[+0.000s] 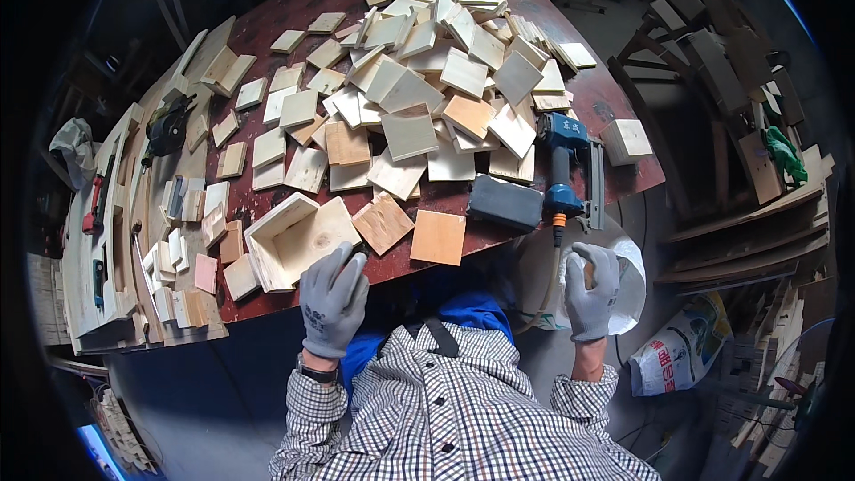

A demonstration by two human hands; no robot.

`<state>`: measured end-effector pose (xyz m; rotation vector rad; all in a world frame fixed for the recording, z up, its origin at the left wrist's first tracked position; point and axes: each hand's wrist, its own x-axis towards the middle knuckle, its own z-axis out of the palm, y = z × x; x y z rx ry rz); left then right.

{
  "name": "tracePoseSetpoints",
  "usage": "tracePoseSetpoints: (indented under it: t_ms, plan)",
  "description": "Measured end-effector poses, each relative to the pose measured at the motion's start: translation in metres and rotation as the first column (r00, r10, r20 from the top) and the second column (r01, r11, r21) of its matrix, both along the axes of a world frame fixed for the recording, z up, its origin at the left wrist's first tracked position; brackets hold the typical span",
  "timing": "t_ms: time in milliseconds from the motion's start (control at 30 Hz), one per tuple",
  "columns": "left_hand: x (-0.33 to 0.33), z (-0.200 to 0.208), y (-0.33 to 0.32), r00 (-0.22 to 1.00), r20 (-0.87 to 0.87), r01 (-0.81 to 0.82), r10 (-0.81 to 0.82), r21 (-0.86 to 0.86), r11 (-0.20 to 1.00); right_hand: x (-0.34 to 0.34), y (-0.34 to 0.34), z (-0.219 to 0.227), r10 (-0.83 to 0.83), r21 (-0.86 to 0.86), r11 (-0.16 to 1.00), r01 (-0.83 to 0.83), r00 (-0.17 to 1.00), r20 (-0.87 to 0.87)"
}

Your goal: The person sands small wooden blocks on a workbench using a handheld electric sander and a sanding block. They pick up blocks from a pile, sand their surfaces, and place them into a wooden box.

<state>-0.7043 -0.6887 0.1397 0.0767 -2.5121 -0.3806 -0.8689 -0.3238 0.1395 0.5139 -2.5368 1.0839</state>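
Note:
My left hand (334,300), in a grey glove, is at the table's front edge with its fingers extended and apart. Its fingertips are by the near right corner of an open wooden box (301,239); whether they touch it I cannot tell. Off the table to the right, my gloved right hand (592,294) is curled, with a small tan piece of wood (588,275) partly showing between thumb and fingers. Two square wooden boards (437,238) lie flat by the front edge. A blue nail gun (565,160) stands at the right beside a dark grey block (505,202).
A big heap of square wooden boards (410,131) covers the middle of the red table (258,305). Small offcuts (178,254) and a dark tool (169,129) lie left. A wooden block (627,142) sits right. Below my right hand are a white sack (631,281) and an air hose (548,276).

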Motion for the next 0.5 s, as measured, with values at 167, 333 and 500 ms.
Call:
tracePoseSetpoints:
  t_ms: [167,333,500]
  plan:
    - [0.082,-0.03,-0.047,0.925,0.131,-0.357,0.356,-0.018,0.934,-0.038,-0.083,0.021,0.243,0.166,0.954,-0.248,0.969,0.051]
    - [0.082,-0.041,-0.033,0.896,0.123,-0.434,0.427,0.034,0.9,-0.058,-0.155,0.005,0.513,0.383,0.786,-0.486,0.858,0.035]
    - [0.077,-0.056,-0.017,0.878,0.113,-0.479,0.466,0.158,0.864,-0.117,-0.232,0.014,0.51,0.689,0.677,-0.26,0.84,-0.185]
